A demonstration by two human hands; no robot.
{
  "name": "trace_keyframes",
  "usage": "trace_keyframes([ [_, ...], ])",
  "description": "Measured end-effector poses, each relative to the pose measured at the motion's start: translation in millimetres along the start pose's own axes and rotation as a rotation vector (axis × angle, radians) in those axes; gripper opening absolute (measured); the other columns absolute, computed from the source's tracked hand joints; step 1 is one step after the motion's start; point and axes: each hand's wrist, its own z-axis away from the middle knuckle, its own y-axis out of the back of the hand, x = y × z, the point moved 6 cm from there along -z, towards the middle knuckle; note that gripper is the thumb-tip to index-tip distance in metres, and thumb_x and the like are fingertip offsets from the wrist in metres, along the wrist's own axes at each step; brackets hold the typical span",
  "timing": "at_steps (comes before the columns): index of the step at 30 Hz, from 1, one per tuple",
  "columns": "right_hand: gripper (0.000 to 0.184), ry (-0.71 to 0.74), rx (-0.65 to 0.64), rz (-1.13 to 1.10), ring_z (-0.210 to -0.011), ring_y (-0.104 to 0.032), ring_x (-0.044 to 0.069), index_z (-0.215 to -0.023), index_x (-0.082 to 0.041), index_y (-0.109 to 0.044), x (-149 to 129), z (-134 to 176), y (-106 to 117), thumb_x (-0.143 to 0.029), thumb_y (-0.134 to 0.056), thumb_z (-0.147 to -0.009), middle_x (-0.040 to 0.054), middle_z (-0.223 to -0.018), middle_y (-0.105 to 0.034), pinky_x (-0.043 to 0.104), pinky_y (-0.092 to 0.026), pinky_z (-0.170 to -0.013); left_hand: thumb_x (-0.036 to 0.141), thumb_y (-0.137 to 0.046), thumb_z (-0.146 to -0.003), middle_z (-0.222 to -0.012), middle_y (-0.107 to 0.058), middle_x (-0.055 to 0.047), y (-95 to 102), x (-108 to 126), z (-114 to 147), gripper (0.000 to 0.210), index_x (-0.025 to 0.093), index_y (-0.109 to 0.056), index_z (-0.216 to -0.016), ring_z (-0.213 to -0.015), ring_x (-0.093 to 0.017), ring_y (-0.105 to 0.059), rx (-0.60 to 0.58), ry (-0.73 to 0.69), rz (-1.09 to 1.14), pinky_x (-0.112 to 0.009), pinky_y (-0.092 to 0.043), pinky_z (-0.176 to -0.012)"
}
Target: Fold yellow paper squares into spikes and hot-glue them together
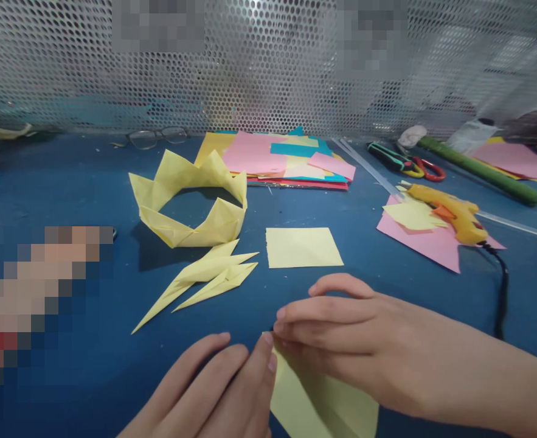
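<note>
A sheet of pale yellow paper (336,398) lies on the table close to me, partly hidden under my hands. My left hand (218,389) has its fingers drawn together and pressed on the paper's upper left corner. My right hand (354,328) meets it there, fingertips closed on the same corner; the thumb is hidden. Beyond them rests a small yellow paper rectangle (303,247). To the left are pointed folded yellow paper pieces (199,271), and behind those a ring of folded yellow paper (213,222) with upright points.
A stack of coloured paper (254,152) is at the back, near eyeglasses (145,139) and a perforated metal screen (268,79). On the right are a yellow glue gun (455,213), scissors (426,168), a cutter (389,157) and a green stick (482,170). A blurred-out shape (35,286) is at left.
</note>
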Motion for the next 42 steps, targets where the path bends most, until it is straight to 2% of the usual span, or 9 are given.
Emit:
trace_keyframes([
  [5,0.035,0.145,-0.048,-0.098,-0.103,-0.065,0.011,-0.098,-0.020,-0.069,-33.0,-9.7,52.8,-0.004,-0.038,-0.093,0.0018,-0.094,-0.074,0.028,-0.035,-0.111,0.015,-0.047,-0.095,-0.117,-0.063,0.001,0.0,0.9,2.0,0.022,0.017,-0.066,-0.104,-0.106,-0.016,-0.056,-0.013,-0.022,0.019,-0.035,-0.031,-0.116],
  [9,0.035,0.152,-0.003,-0.098,-0.070,-0.060,0.015,-0.084,-0.016,-0.070,-41.5,-17.6,78.8,0.000,-0.039,-0.084,0.0026,-0.066,-0.066,0.033,-0.043,-0.099,0.018,-0.044,-0.097,-0.122,-0.060,-0.003,-0.2,0.2,0.3,0.022,0.017,-0.064,-0.106,-0.122,-0.018,-0.051,-0.032,-0.051,0.010,-0.036,-0.030,-0.117],
  [13,0.027,0.146,0.074,-0.019,-0.067,-0.053,0.016,-0.074,-0.017,-0.068,-37.1,-17.3,73.6,-0.006,-0.046,-0.085,0.0011,-0.060,-0.060,0.035,-0.046,-0.081,0.018,-0.042,-0.097,-0.126,-0.059,-0.007,-0.5,0.6,-1.9,0.026,0.013,-0.063,-0.110,-0.126,-0.020,-0.050,-0.031,-0.080,-0.026,-0.035,-0.031,-0.116],
  [18,0.020,0.173,0.118,-0.004,-0.069,-0.053,0.016,-0.075,-0.020,-0.063,-48.9,-16.6,73.2,-0.019,-0.051,-0.091,-0.0007,-0.070,-0.062,0.034,-0.044,-0.074,0.018,-0.041,-0.098,-0.128,-0.062,-0.003,-4.0,1.0,1.1,0.026,0.015,-0.062,-0.115,-0.127,-0.019,-0.051,-0.046,-0.025,0.019,-0.038,-0.030,-0.118],
  [24,0.020,0.111,0.109,-0.052,-0.073,-0.058,0.016,-0.089,-0.026,-0.063,-59.9,-18.6,64.9,-0.019,-0.046,-0.096,-0.0008,-0.079,-0.069,0.031,-0.046,-0.081,0.016,-0.028,-0.101,-0.118,-0.068,-0.004,-3.7,2.3,0.9,0.036,0.019,-0.064,-0.100,-0.125,-0.021,-0.055,0.056,-0.019,0.113,-0.043,-0.035,-0.114],
  [29,0.011,-0.061,0.035,-0.156,-0.084,-0.059,0.016,-0.089,-0.021,-0.061,-48.1,-20.2,54.1,-0.031,-0.063,-0.087,0.0009,-0.089,-0.068,0.029,-0.048,-0.076,0.015,-0.041,-0.096,-0.116,-0.068,-0.002,-4.8,-0.9,-1.6,0.024,0.018,-0.063,-0.105,-0.124,-0.016,-0.054,0.011,-0.003,0.101,-0.034,-0.035,-0.115],
  [32,0.005,-0.080,0.164,-0.172,-0.080,-0.058,0.013,-0.083,-0.020,-0.059,-45.2,-21.1,64.6,-0.021,-0.063,-0.084,-0.0004,-0.084,-0.066,0.028,-0.049,-0.078,0.015,-0.042,-0.096,-0.119,-0.067,-0.001,-5.4,-2.5,-1.2,0.026,0.017,-0.065,-0.107,-0.121,-0.014,-0.055,-0.012,0.011,0.091,-0.031,-0.035,-0.115],
  [36,0.014,-0.068,0.346,-0.125,-0.076,-0.058,0.010,-0.076,-0.021,-0.054,-45.5,-18.9,80.4,-0.013,-0.063,-0.084,-0.0033,-0.077,-0.066,0.024,-0.050,-0.077,0.021,-0.036,-0.100,-0.110,-0.069,0.002,-4.0,-5.0,-3.4,0.030,0.020,-0.065,-0.106,-0.110,-0.014,-0.058,0.019,0.074,0.076,-0.028,-0.031,-0.115],
  [42,0.018,-0.011,0.287,-0.072,-0.087,-0.059,0.012,-0.082,-0.021,-0.062,-55.5,-17.3,74.2,-0.031,-0.057,-0.097,-0.0025,-0.085,-0.070,0.026,-0.046,-0.085,0.026,-0.030,-0.102,-0.096,-0.066,0.001,-2.8,-7.0,-9.1,0.034,0.021,-0.063,-0.100,-0.100,-0.016,-0.054,-0.054,0.145,0.078,-0.024,-0.025,-0.114],
])
